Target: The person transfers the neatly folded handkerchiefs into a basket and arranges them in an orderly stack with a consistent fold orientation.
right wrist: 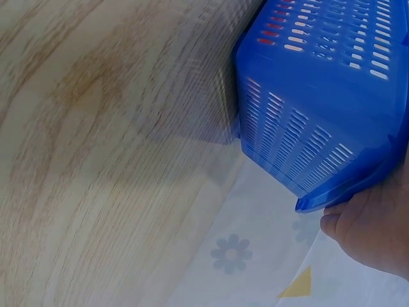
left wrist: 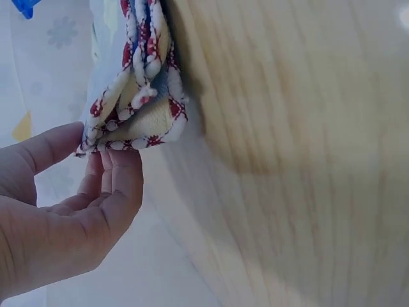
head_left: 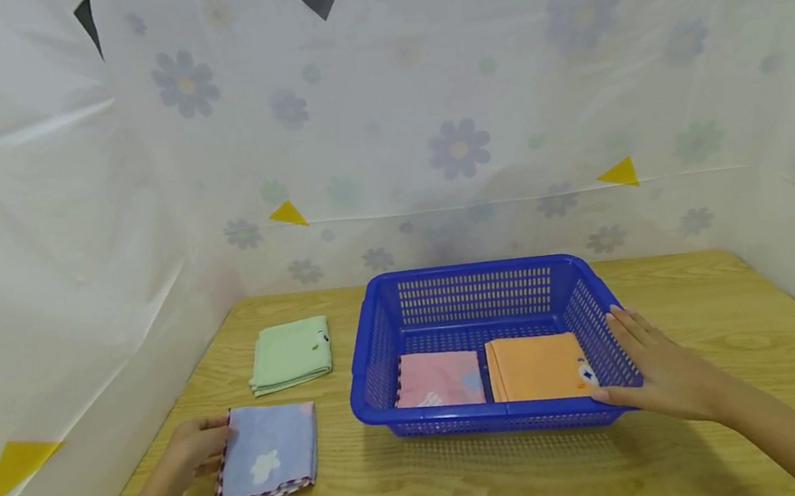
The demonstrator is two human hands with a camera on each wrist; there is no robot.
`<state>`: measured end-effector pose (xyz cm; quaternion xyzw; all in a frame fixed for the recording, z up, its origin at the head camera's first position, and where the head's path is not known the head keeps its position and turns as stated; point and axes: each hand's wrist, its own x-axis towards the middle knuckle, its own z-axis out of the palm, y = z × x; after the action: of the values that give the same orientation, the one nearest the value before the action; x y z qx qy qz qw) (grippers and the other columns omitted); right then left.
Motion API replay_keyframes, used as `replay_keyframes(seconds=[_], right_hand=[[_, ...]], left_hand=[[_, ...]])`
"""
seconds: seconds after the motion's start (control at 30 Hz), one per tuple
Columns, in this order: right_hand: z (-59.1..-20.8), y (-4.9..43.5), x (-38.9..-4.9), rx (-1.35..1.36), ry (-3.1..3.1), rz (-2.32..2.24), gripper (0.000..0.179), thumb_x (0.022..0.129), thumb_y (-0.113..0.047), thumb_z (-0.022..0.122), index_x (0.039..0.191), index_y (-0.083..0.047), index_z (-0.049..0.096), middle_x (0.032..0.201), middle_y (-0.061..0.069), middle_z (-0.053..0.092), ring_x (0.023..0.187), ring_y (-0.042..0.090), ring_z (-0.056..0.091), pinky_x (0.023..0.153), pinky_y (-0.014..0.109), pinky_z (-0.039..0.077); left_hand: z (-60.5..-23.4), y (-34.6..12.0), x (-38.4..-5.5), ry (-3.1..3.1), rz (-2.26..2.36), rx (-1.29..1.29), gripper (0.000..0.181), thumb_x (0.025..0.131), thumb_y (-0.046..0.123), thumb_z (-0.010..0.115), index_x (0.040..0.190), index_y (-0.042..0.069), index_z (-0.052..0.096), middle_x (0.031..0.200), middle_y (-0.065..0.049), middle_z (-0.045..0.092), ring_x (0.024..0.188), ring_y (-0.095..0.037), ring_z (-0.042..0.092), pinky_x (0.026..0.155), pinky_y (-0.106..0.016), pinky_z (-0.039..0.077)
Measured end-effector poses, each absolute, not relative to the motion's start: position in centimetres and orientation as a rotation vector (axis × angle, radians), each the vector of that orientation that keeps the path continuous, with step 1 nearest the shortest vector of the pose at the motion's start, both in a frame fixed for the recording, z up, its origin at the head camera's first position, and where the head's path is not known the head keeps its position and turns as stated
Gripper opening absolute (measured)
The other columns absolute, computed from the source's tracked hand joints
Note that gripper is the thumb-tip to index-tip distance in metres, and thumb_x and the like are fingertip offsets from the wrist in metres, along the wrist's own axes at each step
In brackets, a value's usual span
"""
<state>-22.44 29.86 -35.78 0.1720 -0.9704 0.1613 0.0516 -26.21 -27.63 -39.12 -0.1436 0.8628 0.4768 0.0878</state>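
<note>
My left hand (head_left: 200, 450) is at the left edge of a folded blue towel (head_left: 273, 444) with a white patch and checked trim. Up close in the left wrist view, the thumb and fingers (left wrist: 124, 179) pinch a corner of its stacked layers (left wrist: 144, 96). My right hand (head_left: 666, 372) rests on the right front corner of a blue plastic basket (head_left: 435, 421), fingers straight along the rim and thumb at the front edge. Inside the basket lie a folded pink towel (head_left: 437, 377) and, to its right, a folded orange towel (head_left: 533, 364).
A folded green towel (head_left: 292, 352) lies on the wooden table (head_left: 430, 495), behind the blue one and left of the basket. White flower-printed sheeting (head_left: 382, 133) hangs at the back and both sides.
</note>
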Motion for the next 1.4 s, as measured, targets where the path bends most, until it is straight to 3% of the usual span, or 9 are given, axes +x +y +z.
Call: replay_keyframes(seconds=[0.2,0.87,1.03,1.4], right_hand=[[-35.8,29.9,-22.5,0.519,-2.953,0.489,0.102,0.082,-0.051,0.061,0.147,0.006,0.007,0.152,0.029,0.005,0.141,0.045,-0.001,0.1,0.072,0.019],[-35.9,30.0,-22.4,0.528,-2.948,0.521,0.102,0.082,-0.05,0.061,0.146,0.007,0.006,0.153,0.029,0.003,0.141,0.043,-0.004,0.1,0.072,0.018],[-36.0,30.1,-22.4,0.535,-2.944,0.546,0.102,0.082,-0.049,0.061,0.146,0.007,0.006,0.153,0.029,0.003,0.141,0.043,-0.005,0.1,0.072,0.018],[-36.1,30.0,-22.4,0.542,-2.932,0.53,0.101,0.082,-0.049,0.061,0.146,0.008,0.007,0.152,0.029,0.004,0.141,0.044,-0.003,0.1,0.072,0.019]], left_hand=[[-38.7,-27.2,-26.2,2.562,1.46,-0.381,0.05,0.091,0.013,0.054,0.128,-0.016,0.04,0.104,-0.02,0.055,0.09,-0.024,0.053,0.069,-0.03,0.055],[-37.6,-25.3,-25.9,2.572,1.514,-0.239,0.045,0.092,0.013,0.053,0.125,-0.015,0.042,0.099,-0.013,0.062,0.079,-0.01,0.057,0.071,-0.029,0.057],[-37.3,-24.8,-25.8,2.552,1.543,-0.21,0.046,0.092,0.012,0.054,0.126,-0.016,0.041,0.1,-0.013,0.062,0.08,-0.01,0.057,0.073,-0.031,0.057],[-36.5,-22.9,-25.7,2.595,1.631,-0.161,0.046,0.093,0.012,0.052,0.127,-0.016,0.04,0.115,-0.027,0.055,0.083,-0.01,0.057,0.077,-0.03,0.056]])
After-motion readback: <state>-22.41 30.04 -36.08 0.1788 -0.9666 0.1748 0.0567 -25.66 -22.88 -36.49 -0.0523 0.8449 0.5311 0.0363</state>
